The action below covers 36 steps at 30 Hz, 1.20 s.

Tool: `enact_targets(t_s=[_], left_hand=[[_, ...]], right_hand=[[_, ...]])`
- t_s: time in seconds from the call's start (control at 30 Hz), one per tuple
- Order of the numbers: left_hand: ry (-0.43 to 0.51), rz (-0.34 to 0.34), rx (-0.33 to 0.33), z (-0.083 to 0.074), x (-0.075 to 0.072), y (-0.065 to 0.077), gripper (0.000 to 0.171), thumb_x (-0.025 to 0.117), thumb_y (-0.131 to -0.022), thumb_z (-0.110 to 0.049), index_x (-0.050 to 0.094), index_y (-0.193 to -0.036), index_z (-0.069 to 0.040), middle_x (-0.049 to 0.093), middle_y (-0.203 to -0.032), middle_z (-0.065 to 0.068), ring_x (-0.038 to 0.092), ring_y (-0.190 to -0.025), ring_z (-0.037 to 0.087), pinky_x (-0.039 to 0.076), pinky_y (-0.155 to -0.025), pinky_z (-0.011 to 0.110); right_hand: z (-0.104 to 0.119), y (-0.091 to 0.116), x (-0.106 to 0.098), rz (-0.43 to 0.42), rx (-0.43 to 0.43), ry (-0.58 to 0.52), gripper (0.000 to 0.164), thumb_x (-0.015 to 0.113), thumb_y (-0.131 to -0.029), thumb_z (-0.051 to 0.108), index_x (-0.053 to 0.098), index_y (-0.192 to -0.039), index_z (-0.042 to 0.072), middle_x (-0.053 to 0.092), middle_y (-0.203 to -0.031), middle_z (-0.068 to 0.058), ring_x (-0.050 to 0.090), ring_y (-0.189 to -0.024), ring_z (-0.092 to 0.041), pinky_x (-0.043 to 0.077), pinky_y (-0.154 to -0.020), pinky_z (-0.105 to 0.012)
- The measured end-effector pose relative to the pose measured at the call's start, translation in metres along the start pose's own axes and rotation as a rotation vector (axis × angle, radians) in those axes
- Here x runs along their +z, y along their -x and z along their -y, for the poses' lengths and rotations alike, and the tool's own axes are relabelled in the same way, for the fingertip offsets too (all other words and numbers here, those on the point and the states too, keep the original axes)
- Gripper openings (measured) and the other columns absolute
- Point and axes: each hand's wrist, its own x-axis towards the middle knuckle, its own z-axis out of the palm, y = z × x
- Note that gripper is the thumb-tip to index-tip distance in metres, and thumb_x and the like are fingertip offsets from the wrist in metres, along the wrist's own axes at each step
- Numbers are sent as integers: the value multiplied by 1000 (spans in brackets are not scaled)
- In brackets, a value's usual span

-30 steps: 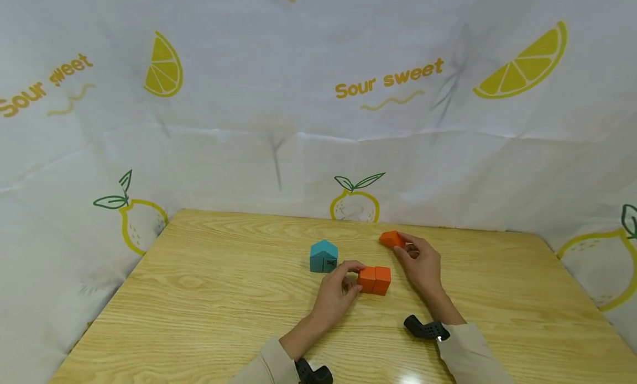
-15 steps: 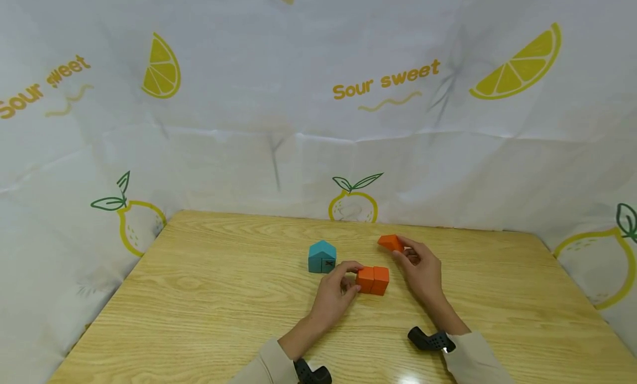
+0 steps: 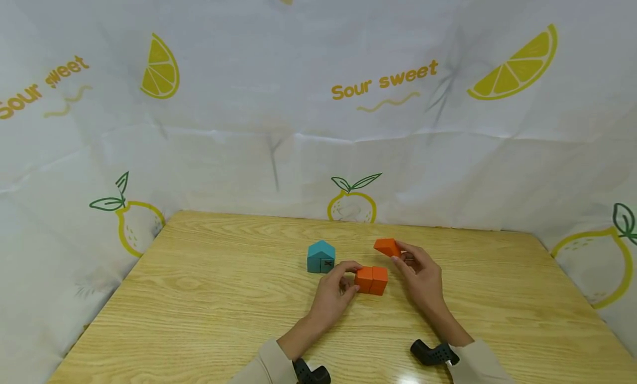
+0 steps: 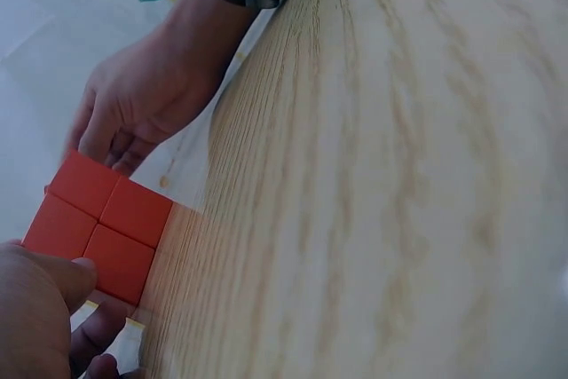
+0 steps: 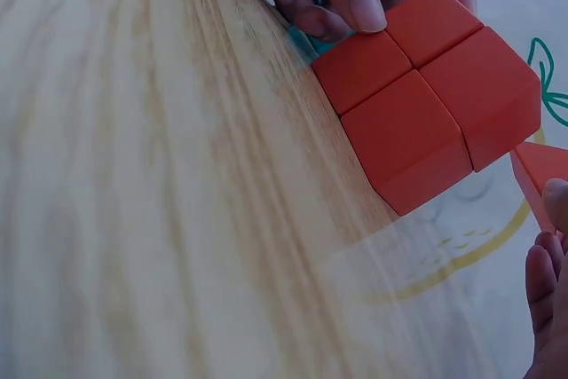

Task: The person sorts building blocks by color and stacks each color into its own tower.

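Several orange cubes [image 3: 371,280] stand together as a two-by-two block on the table, their seams plain in the right wrist view [image 5: 408,86]. My left hand [image 3: 332,295] grips this block from its left side, thumb on the near face and forefinger at the far one. Held in the thumb and fingers of my right hand [image 3: 420,276] is an orange triangular block [image 3: 386,246], raised behind and to the right of the cubes. In the right wrist view only a corner of the triangular block [image 5: 543,173] shows, beside the right thumb.
A teal house shape [image 3: 320,258], cubes with a triangular roof and a black mark, stands left of and behind the orange cubes. The wooden table [image 3: 199,295] ends at a white lemon-print cloth [image 3: 239,168]. Black cameras [image 3: 434,353] sit on both wrists.
My right hand has drawn nearer and slightly left with the triangular block, turning it a little. The left hand stays on the cubes; the view has shifted slightly.
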Motion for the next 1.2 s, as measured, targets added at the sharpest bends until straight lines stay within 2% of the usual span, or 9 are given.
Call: enact_targets(t_s=[0.3,0.6,0.8,0.9,1.03,1.2], left_hand=[[6,7,3,-1,0,0,47,70,-84,3,57,-124,-18,62,-113,2,48,-65,5,45,-59,20],[6,3,3,-1,-1,0,47,70,-85,3,56,-124,-19,61,-113,3,48,-65,5,45,-60,20],[3,6,1,-2,-1,1,45,70,-85,2,56,-124,-17,61,-113,3,47,-65,5,44,-59,19],[-1,6,2,-1,-1,1,45,70,-85,2,56,-124,-17,61,-113,3,47,-65,5,44,-59,19],[-3,5,-4,-1,-1,0,46,70,-85,2,56,-124,-19,62,-113,3,48,-65,6,45,-60,20],[-2,11,-17,-1,0,0,46,70,-85,2,55,-124,-19,61,-113,4,50,-67,6,46,-61,20]], right_hand=[[-25,4,-2,23,-38,-35,39,61,-83,-19,59,-122,-11,58,-102,-26,56,-85,-16,47,-75,-15],[-19,7,-3,1,28,-61,41,62,-87,-12,60,-126,-3,58,-107,-19,57,-88,-13,47,-74,-16],[-17,7,-3,25,-56,-173,41,58,-83,-22,56,-123,-13,56,-106,-25,56,-89,-17,48,-77,-19],[-16,9,-3,41,-106,-168,43,58,-81,-25,56,-122,-15,56,-107,-25,56,-87,-16,48,-75,-18],[-10,9,-1,58,-138,-178,43,57,-79,-28,56,-120,-17,56,-106,-26,56,-85,-18,48,-74,-19],[-1,9,0,92,-158,-241,42,55,-77,-31,54,-117,-21,54,-105,-30,54,-85,-21,48,-77,-20]])
